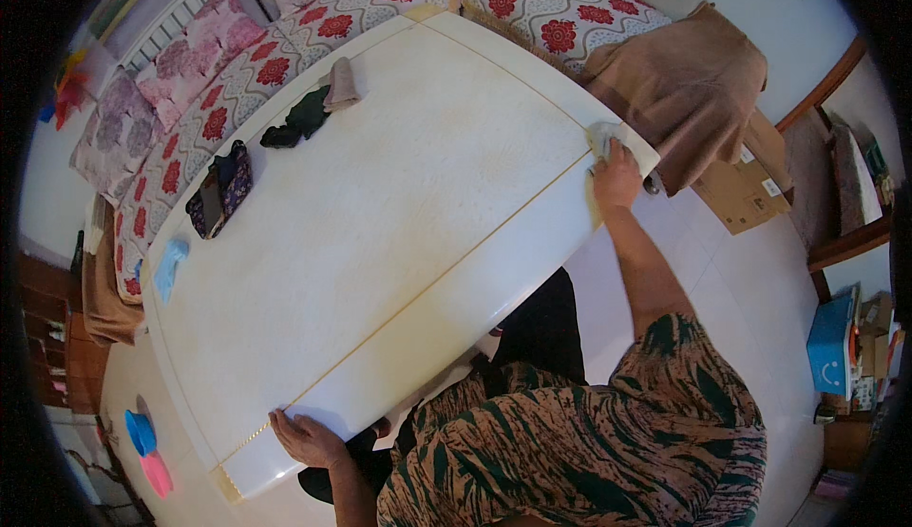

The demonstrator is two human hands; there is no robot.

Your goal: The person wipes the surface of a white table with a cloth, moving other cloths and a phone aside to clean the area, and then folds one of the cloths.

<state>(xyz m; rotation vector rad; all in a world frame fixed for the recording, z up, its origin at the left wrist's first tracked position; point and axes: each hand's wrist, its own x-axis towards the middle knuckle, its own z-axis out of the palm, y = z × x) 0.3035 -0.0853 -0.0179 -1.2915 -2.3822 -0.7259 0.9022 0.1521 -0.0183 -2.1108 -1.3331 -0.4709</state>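
Observation:
A large white table (342, 220) with gold trim lines lies before me. At its right corner my right hand (617, 174) presses a pale, crumpled cloth (604, 136) against the top. My left hand (308, 440) rests on the near edge at the lower left, fingers on the gold trim, holding nothing that I can see. Along the far left side lie a grey-beige folded cloth (341, 85), a dark green cloth item (308, 115), a dark patterned cloth item (235, 178) with a dark flat object on it, and a light blue cloth or bag (169, 267).
Sofas with a red-flowered cover (274, 71) border the far and left sides. A brown cloth (684, 85) hangs beside a cardboard box (741, 185) at the right. Blue (140, 433) and pink (157, 473) basins stand on the floor, lower left.

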